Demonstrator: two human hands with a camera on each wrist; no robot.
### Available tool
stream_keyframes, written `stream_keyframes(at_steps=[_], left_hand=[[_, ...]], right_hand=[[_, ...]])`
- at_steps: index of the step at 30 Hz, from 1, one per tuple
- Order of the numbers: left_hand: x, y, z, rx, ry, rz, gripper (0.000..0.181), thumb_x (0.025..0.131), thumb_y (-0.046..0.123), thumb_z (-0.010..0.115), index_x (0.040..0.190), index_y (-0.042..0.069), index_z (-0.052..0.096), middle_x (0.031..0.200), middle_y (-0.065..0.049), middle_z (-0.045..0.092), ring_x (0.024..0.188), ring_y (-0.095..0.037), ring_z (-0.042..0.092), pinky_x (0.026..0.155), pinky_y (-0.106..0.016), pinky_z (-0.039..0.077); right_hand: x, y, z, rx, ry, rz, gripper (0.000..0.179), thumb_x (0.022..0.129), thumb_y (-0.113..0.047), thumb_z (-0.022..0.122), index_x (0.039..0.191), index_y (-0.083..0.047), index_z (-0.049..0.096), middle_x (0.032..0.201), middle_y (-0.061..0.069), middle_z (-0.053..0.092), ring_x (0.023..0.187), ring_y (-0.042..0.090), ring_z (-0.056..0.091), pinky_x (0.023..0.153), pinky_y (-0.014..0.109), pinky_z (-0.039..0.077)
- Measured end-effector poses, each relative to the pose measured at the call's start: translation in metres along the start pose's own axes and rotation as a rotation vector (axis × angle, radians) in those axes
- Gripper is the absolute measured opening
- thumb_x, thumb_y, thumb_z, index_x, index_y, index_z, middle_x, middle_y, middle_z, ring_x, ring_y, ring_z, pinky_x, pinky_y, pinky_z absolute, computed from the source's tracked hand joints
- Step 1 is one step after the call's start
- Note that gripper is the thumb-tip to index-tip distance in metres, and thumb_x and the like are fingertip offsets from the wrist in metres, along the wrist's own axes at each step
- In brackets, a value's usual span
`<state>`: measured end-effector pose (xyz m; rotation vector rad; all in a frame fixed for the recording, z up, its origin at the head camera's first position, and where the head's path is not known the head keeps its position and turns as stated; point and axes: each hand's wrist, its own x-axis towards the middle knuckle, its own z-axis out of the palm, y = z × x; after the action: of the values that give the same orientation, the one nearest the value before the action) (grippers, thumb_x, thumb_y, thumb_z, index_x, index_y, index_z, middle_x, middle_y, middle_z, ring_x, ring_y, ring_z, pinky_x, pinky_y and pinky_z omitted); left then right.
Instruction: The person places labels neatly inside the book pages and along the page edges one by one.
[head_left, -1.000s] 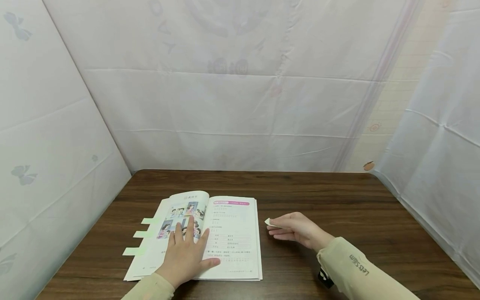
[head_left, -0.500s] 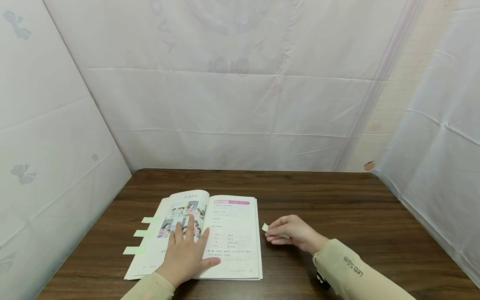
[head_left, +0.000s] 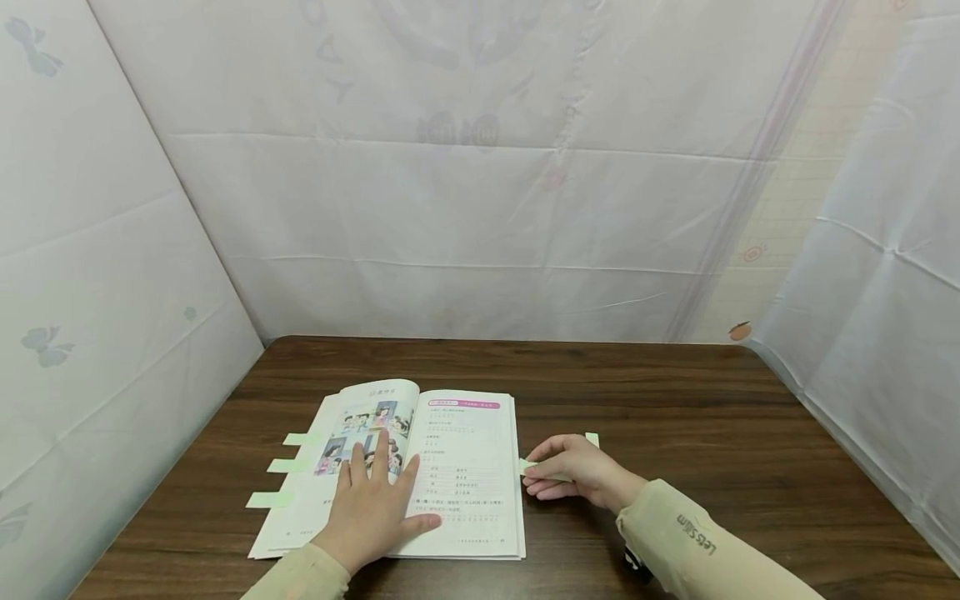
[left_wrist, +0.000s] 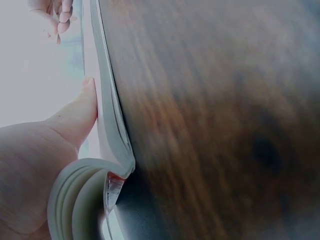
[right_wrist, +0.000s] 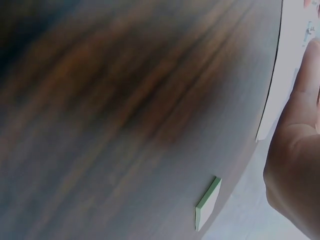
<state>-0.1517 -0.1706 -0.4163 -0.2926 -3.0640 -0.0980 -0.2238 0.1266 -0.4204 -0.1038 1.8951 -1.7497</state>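
An open textbook [head_left: 468, 533] with a picture page on the left and a text page on the right lies on the table. My left hand [head_left: 371, 504] rests on it with fingers spread, mostly over the left page and the fold. In the left wrist view its thumb [left_wrist: 77, 112] lies along the page. Just beyond the book's right edge, my right hand [head_left: 573, 468] pinches a pale green sticky note [head_left: 524, 467] by one end; the free end points toward the book. A pad of sticky notes [right_wrist: 208, 204] lies on the table behind that hand, largely hidden in the head view.
Several pale green sticky tabs [head_left: 281, 465] stick out from the book's left edge. The dark wooden table [head_left: 675, 400] extends to the right and behind the book. White printed cloth [head_left: 480, 208] hangs at the back and both sides.
My right hand has moved left and slightly toward me, bringing the sticky note to the book's right edge and uncovering part of the pad. The left hand has stayed still.
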Motion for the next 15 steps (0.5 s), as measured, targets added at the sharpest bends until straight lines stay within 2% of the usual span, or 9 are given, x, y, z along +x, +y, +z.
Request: stream_keyframes(at_steps=[8,15], left_hand=[[0.0,-0.001,0.001,0.002,-0.001,0.004,0.089,0.076,0.072,0.066,0.139,0.01,0.058,0.155,-0.037,0.025,0.132,-0.069,0.028,0.102,-0.076,0.029],[0.0,0.0,0.001,0.002,0.0,0.006,0.088,0.076,0.072,0.066,0.139,0.01,0.058,0.155,-0.037,0.025,0.132,-0.069,0.028,0.102,-0.076,0.029]], right_hand=[[0.002,0.002,0.01,-0.097,-0.004,0.015,0.017,0.086,-0.009,0.074,0.095,0.001,0.064,0.076,0.007,0.072,0.062,0.011,0.069,0.063,0.03,0.06],[0.004,0.001,0.018,-0.19,-0.024,0.024,0.014,0.084,-0.008,0.076,0.089,0.001,0.066,0.07,0.006,0.072,0.057,0.009,0.066,0.056,0.024,0.057]])
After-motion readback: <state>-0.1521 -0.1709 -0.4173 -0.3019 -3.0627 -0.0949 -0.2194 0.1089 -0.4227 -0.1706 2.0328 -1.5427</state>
